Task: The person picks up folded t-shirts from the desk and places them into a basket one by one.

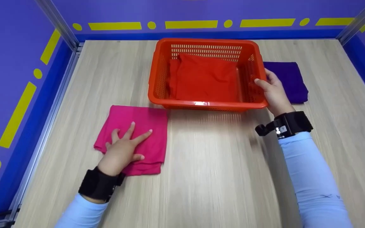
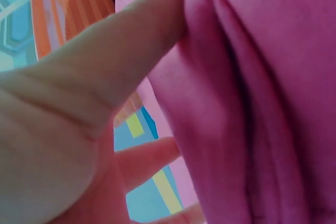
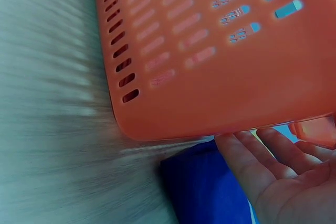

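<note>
A folded pink cloth [image 1: 147, 123] lies on the table at the left. My left hand [image 1: 121, 151] rests on it with its fingers spread. In the left wrist view, the thumb [image 2: 121, 45] presses against the soft folded layers of the pink cloth [image 2: 294, 77]. Farther back, a red-orange plastic basket [image 1: 198, 104] with slotted walls has a folded red cloth [image 1: 206, 79] inside. My right hand [image 1: 274, 91] grips the basket's right rim, thumb over the top and fingers against the outside, as the right wrist view also shows the fingers [image 3: 247, 169] along the wall.
A folded purple cloth [image 1: 288, 80] lies on the table just right of the basket, partly behind the right hand. Blue panels [image 1: 201, 9] with yellow marks enclose the light wooden table [image 1: 210, 177] at the back and sides. A metal rail [image 1: 47, 120] runs along its left edge.
</note>
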The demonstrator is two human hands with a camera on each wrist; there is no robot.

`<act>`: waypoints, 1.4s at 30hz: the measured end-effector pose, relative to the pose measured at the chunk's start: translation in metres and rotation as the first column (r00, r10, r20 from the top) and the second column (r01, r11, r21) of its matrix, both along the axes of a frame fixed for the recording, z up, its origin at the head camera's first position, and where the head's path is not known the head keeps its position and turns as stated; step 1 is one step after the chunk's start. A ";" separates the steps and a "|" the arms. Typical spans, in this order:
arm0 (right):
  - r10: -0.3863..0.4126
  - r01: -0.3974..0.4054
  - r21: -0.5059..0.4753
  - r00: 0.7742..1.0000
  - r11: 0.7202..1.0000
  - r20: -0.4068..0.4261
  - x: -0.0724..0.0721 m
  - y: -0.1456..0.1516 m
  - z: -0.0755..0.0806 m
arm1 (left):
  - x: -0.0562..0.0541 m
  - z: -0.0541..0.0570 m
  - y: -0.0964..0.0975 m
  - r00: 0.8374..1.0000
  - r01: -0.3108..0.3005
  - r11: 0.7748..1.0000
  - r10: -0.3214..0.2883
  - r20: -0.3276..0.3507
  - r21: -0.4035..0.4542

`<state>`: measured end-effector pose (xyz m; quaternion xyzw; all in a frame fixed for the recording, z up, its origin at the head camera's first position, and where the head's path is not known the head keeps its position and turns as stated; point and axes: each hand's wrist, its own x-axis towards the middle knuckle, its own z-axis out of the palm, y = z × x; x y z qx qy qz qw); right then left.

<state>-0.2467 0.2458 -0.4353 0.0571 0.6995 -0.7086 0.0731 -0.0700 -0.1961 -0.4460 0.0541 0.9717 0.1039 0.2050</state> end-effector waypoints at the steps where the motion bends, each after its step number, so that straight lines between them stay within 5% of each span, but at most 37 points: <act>1: 0.001 -0.001 -0.003 1.000 1.000 -0.001 0.000 0.001 0.000 | 0.000 0.000 0.003 1.000 0.003 1.000 -0.003 -0.002 -0.005; 20: 0.000 0.000 0.009 1.000 1.000 0.023 0.001 0.008 -0.001 | 0.001 -0.004 0.070 0.996 0.091 0.996 -0.091 0.026 -0.007; 30: -0.001 0.000 0.003 1.000 1.000 0.023 -0.001 0.006 0.001 | 0.000 -0.005 0.121 0.991 0.128 0.984 -0.130 -0.010 -0.124; 36: 0.007 -0.007 0.006 1.000 1.000 0.017 -0.002 0.004 0.002 | 0.001 -0.006 0.155 0.977 0.161 0.949 -0.192 -0.093 -0.272; 42: 0.010 -0.010 -0.004 1.000 1.000 0.024 -0.002 0.003 0.002 | -0.001 -0.006 0.188 0.968 0.182 0.895 -0.236 -0.084 -0.406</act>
